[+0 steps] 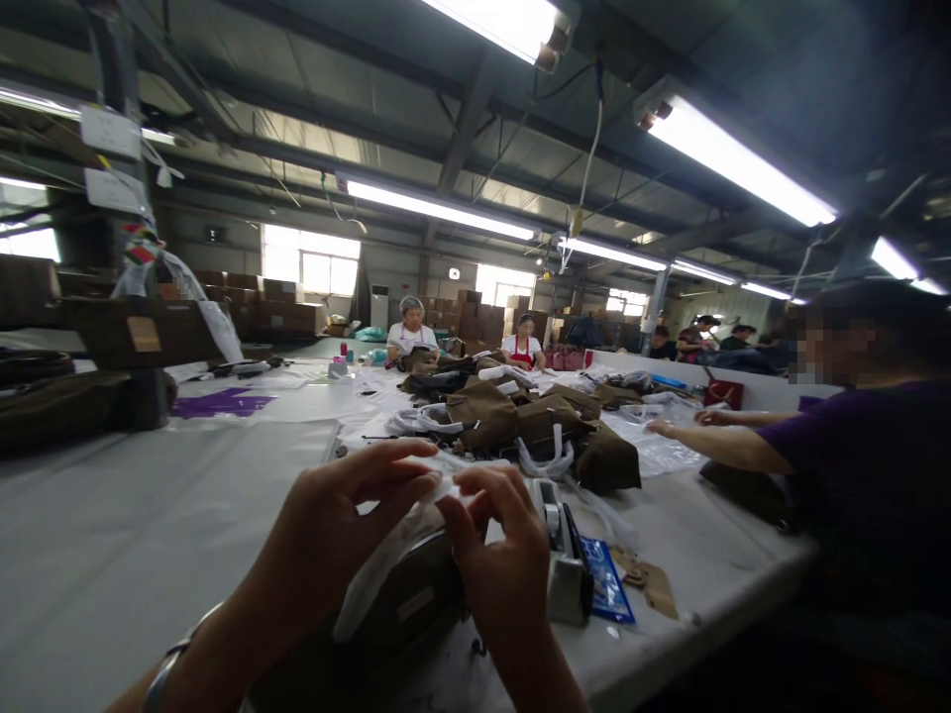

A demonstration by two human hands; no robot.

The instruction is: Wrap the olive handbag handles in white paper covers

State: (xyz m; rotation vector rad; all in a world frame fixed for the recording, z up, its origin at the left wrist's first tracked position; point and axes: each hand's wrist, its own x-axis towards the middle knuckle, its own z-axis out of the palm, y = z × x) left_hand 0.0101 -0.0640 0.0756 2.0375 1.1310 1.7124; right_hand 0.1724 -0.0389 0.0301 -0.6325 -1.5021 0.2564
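Observation:
A dark olive-brown bag with a small pale label stands at the table edge in front of me. White wrapping covers its handle, which rises in an arch. My left hand pinches the wrapping near the top of the handle. Close beside it, the bent fingers and thumb of my right hand pinch the same white wrapping. My fingers hide part of the handle top, and the bag's lower part is in shadow.
Right of the bag sit a silver-grey device resembling a tape dispenser, a blue packet and brown card tags. Brown bags are heaped beyond. A co-worker in purple handles clear plastic at right. A post stands left.

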